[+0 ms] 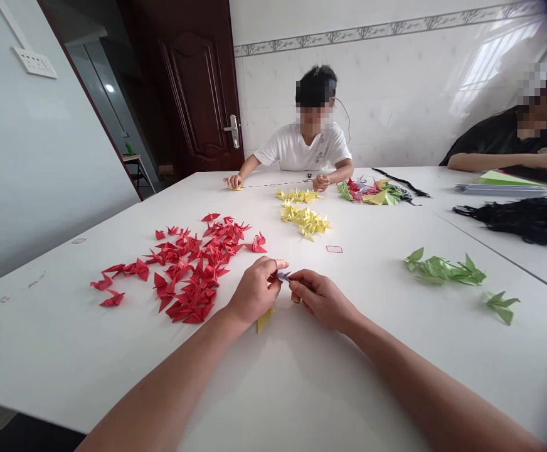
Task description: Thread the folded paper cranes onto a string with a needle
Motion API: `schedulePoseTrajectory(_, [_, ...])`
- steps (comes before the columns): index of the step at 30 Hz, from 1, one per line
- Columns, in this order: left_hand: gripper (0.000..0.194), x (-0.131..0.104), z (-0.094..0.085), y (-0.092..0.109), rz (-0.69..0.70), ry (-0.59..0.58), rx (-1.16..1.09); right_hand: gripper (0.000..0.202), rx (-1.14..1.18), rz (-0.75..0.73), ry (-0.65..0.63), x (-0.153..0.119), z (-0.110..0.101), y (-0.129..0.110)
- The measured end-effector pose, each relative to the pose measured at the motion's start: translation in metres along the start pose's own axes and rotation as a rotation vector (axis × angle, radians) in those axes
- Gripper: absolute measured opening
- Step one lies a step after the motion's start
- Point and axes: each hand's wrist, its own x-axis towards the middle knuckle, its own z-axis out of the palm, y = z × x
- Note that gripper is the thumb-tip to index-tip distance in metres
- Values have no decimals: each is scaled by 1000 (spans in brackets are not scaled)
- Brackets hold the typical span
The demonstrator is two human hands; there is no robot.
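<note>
At the middle of the white table (330, 376), my left hand (256, 285) and my right hand (323, 296) meet, both with bent, closed fingers. Between their fingertips is a small grey-white item (283, 276), too small to name. A yellow folded paper piece (264, 321) lies just under my left hand. Many red paper cranes (198, 270) are spread to the left of my hands. Yellow paper cranes (305, 220) lie beyond them, and green paper cranes (445, 270) are at the right.
Across the table a person in a white shirt (302, 147) handles a yellow piece and a thin string. Mixed coloured cranes (377, 191), a black cord bundle (522, 218) and stacked paper (502, 187) lie at the far right, near a person in black (490, 138).
</note>
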Motion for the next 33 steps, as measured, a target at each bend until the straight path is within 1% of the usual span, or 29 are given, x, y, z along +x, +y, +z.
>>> schedulePoseTrajectory(5, [35,0,0,-2,-1,6,-22,22,-15,-4,6,0,0,-2])
schedulePoseTrajectory(10, [36,0,-1,-2,-54,-6,-46,24,-2,-44,-5,-1,0,-1])
schedulePoseTrajectory(13, [32,1,-1,-2,-65,-11,-59,29,16,-115,68,0,1,3])
schedulePoseTrajectory(15, [28,1,-1,-1,-48,-21,-50,34,19,-142,150,1,2,6])
schedulePoseTrajectory(17, [24,1,-2,1,-25,-37,-39,35,30,-153,193,2,3,8])
schedulePoseTrajectory(20, [21,1,-2,2,-14,-68,-37,32,80,-170,212,2,2,8])
schedulePoseTrajectory(23, [20,0,-3,4,-51,-103,-19,32,107,-176,211,1,2,7])
schedulePoseTrajectory(26, [21,-2,-2,7,-75,-141,-28,24,44,-157,205,1,3,5])
schedulePoseTrajectory(29, [28,-2,-4,7,-72,-165,-50,24,-17,-139,232,2,3,5])
schedulePoseTrajectory(31, [35,1,-9,3,-61,-146,-40,25,-20,-129,251,4,0,8])
schedulePoseTrajectory(33, [35,5,-17,-5,-66,-81,-18,26,18,-92,299,6,-7,13])
